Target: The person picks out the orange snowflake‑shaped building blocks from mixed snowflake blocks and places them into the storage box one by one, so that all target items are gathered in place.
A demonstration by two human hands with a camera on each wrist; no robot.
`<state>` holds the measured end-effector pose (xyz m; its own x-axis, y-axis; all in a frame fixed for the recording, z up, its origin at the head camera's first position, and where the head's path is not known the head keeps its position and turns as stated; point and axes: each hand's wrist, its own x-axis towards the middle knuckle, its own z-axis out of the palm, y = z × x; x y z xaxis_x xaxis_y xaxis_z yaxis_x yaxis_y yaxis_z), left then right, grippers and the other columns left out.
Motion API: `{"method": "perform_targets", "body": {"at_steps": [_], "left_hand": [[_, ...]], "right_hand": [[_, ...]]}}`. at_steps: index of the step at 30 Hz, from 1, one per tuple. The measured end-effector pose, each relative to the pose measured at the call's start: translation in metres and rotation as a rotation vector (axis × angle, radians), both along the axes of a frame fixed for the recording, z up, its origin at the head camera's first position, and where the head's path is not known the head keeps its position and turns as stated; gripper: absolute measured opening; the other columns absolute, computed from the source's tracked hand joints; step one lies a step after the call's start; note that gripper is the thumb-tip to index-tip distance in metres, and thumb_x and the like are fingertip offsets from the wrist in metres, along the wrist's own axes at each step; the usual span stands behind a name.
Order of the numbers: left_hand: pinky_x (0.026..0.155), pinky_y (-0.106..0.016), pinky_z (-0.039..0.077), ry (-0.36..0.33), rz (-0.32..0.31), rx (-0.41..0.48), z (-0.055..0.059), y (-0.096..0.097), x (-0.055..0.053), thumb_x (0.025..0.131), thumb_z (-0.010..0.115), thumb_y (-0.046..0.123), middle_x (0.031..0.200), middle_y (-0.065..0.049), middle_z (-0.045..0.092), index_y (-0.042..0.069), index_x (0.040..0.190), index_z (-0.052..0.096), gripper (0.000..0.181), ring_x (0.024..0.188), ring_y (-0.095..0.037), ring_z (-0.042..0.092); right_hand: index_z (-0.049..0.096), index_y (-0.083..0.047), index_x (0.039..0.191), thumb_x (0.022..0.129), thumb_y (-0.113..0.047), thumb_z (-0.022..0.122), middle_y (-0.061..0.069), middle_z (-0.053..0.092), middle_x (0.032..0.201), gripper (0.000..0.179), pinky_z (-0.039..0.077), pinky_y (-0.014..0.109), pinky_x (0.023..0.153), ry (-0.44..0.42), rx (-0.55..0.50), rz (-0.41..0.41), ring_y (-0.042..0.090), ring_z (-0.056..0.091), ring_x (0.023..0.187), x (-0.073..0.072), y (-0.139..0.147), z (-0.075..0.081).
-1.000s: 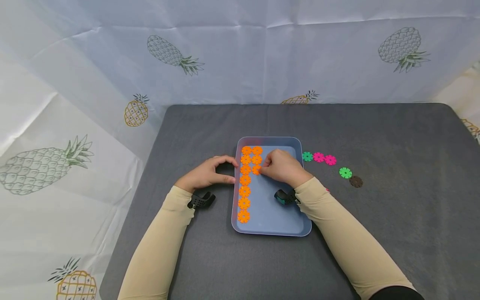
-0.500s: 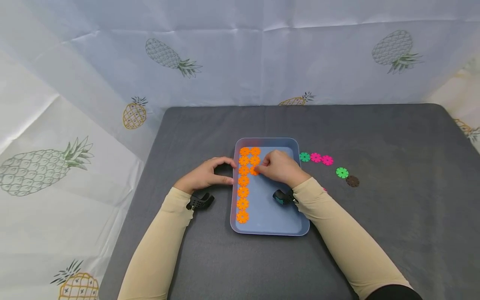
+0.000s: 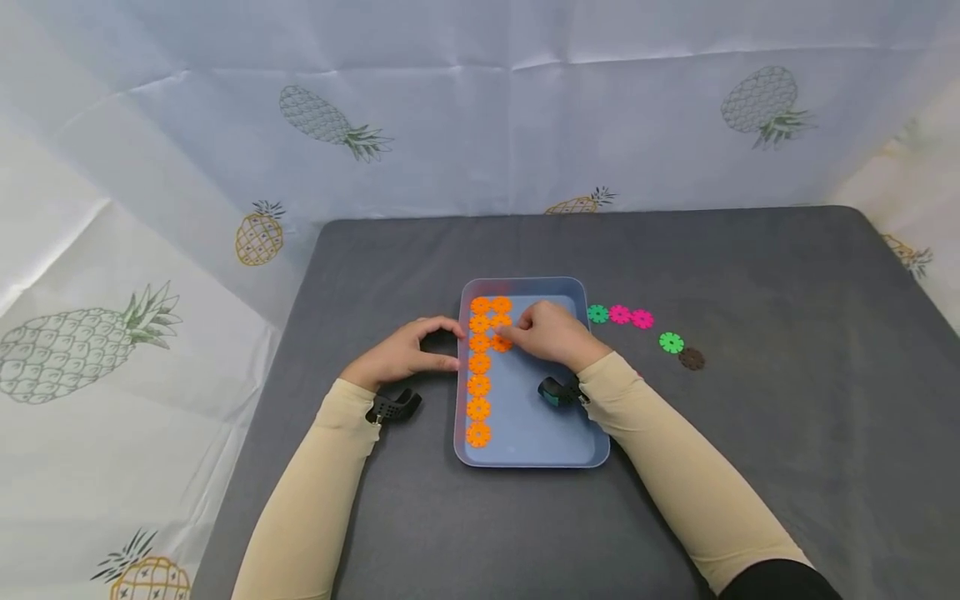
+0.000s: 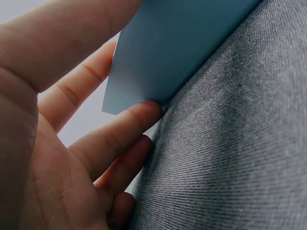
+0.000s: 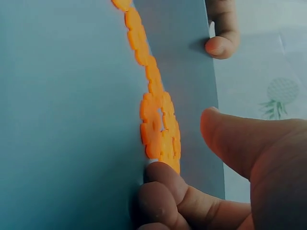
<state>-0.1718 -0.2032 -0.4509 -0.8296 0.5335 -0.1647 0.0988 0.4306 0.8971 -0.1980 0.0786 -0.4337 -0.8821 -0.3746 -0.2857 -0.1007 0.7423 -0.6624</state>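
Note:
In the head view, flower-shaped orange discs [image 3: 478, 386] lie in a long column along the left side of a blue-grey tray [image 3: 532, 457]. A shorter second column stands beside its far end, with its lowest disc [image 3: 501, 343] by my right hand [image 3: 553, 335]. In the right wrist view, that hand's thumb [image 5: 230, 139] is raised apart from its bent fingers [image 5: 168, 184], whose tips rest near the orange discs. My left hand [image 3: 405, 354] touches the tray's left side, thumb and fingers spread; in the left wrist view its fingertips meet the outer wall [image 4: 153, 48].
Right of the tray, on the grey cloth table [image 3: 772, 350], lie a teal disc [image 3: 597, 314], two pink discs [image 3: 631, 317], a green disc [image 3: 671, 342] and a brown disc [image 3: 692, 359]. A white pineapple-print cloth [image 3: 450, 125] hangs behind the table.
The right thumb and fingers have loosened and shifted slightly off the lowest disc of the second column, which stays in place. The left hand keeps its place. The whole view has drifted a little.

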Motion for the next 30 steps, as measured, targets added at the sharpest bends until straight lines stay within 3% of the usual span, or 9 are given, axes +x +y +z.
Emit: {"method": "perform_targets", "body": {"at_steps": [16,23,27,30], "left_hand": [[0.114,-0.051,0.033,0.011,0.025,-0.006,-0.007,-0.017,0.005,0.09,0.086,0.024,0.134,-0.001,0.062,0.02,0.125,0.068,0.04,0.132,-0.027,0.046],[0.115,-0.051,0.033,0.001,0.023,-0.03,-0.007,-0.024,0.012,0.09,0.086,0.022,0.136,-0.001,0.062,0.019,0.127,0.068,0.041,0.134,-0.027,0.045],[0.119,-0.057,0.031,0.008,0.005,-0.067,0.002,-0.024,0.015,0.092,0.085,0.026,0.151,-0.007,0.054,0.018,0.135,0.065,0.048,0.145,-0.032,0.04],[0.119,-0.067,0.028,0.041,0.009,-0.155,0.017,-0.015,0.019,0.092,0.083,0.039,0.17,-0.009,0.029,0.025,0.152,0.052,0.069,0.157,-0.037,0.021]], "right_hand": [[0.046,-0.019,0.052,0.097,-0.045,0.073,-0.006,0.029,0.051,0.059,0.018,0.027,0.048,-0.025,-0.006,0.043,0.01,0.027,0.044,-0.001,-0.015,-0.002],[0.05,-0.019,0.053,0.098,-0.043,0.072,-0.007,0.029,0.052,0.055,0.019,0.026,0.048,-0.068,-0.028,0.102,0.01,0.026,0.045,0.004,-0.02,-0.003],[0.068,-0.013,0.069,0.099,-0.042,0.071,-0.006,0.042,0.058,0.042,0.03,0.027,0.051,-0.068,-0.024,0.142,0.012,0.037,0.052,0.011,-0.013,0.007],[0.078,-0.007,0.1,0.099,-0.04,0.072,-0.001,0.066,0.081,0.034,0.051,0.032,0.067,0.015,-0.019,0.161,0.014,0.058,0.069,0.019,0.001,0.019]]}}
